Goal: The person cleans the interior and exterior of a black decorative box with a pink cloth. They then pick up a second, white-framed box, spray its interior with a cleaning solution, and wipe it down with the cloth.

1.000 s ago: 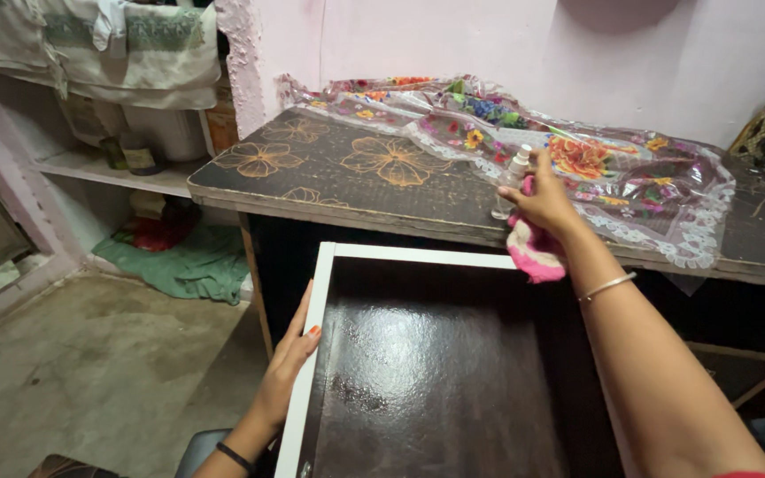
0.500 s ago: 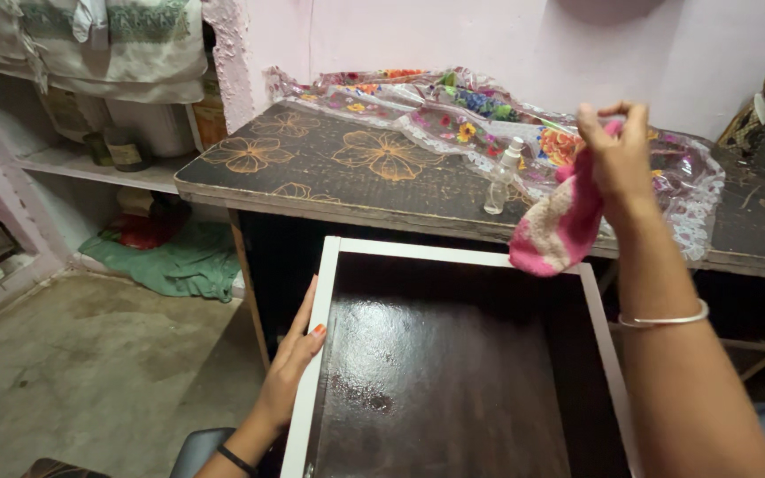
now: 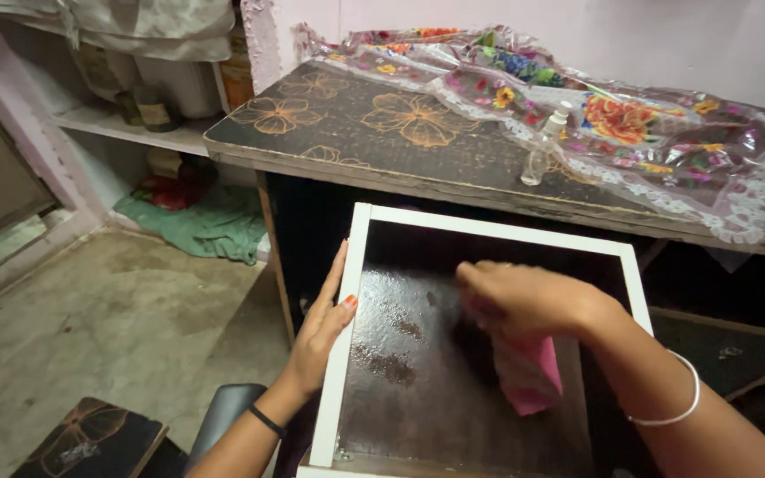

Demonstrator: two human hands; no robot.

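Observation:
A dark glossy panel with a white frame [image 3: 340,354] stands in front of me, tilted against the table. My left hand [image 3: 325,327] rests flat on the frame's left edge and steadies it. My right hand [image 3: 524,296], blurred by motion, is shut on a pink cloth [image 3: 529,376] and presses it against the dark surface [image 3: 409,389] of the panel. Wet streaks and spots show on that surface to the left of the cloth. A small clear spray bottle [image 3: 546,146] stands upright on the table behind the panel.
The dark table [image 3: 382,150] has gold flower patterns, with a crumpled floral plastic cover [image 3: 648,133] at its back right. Shelves [image 3: 135,133] with jars and bags are at the left. A green cloth [image 3: 201,226] lies on the concrete floor. A small dark stool [image 3: 90,438] is at bottom left.
My right hand came down from above the table with the pink cloth and now presses it on the panel. The left hand has stayed on the frame's edge.

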